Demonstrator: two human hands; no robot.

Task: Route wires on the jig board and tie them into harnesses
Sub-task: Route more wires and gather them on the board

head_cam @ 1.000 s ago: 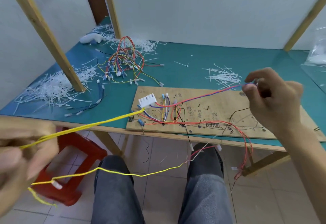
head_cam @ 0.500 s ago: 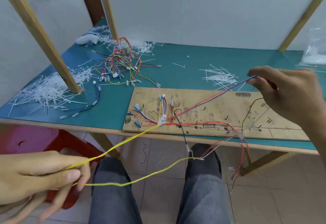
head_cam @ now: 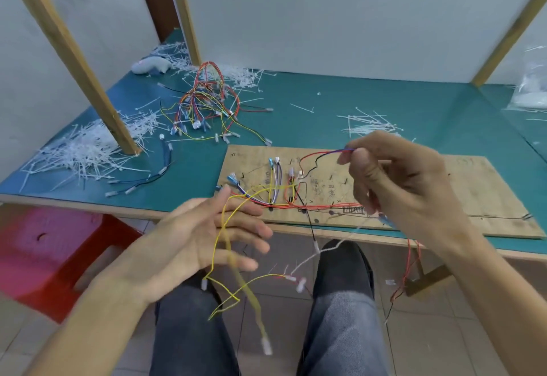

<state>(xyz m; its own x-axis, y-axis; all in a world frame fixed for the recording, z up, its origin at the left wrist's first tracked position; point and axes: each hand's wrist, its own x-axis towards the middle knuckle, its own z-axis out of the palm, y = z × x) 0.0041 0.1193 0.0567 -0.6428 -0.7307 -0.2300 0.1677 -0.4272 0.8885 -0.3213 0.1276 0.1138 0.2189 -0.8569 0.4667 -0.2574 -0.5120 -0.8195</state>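
Note:
A wooden jig board (head_cam: 473, 195) lies at the front edge of the teal table, with red, yellow, blue and black wires routed over its left half. My right hand (head_cam: 405, 186) hovers above the board and pinches the ends of a red, a black and a blue wire (head_cam: 322, 155) between thumb and forefinger. My left hand (head_cam: 207, 233) is in front of the table edge, fingers spread, palm up. Loose yellow wires (head_cam: 220, 245) drape across it and hang down over my lap, blurred, with white terminals at their ends.
A tangle of finished harnesses (head_cam: 204, 103) lies at the back left. White cable ties (head_cam: 85, 150) are heaped at the left around a slanted wooden post (head_cam: 97, 94), and more ties (head_cam: 367, 124) lie behind the board. A red stool (head_cam: 53, 257) stands at lower left.
My left hand has let go of the yellow wires and moved up and right toward the board. The yellow wires went slack. My right hand has come left and nearer.

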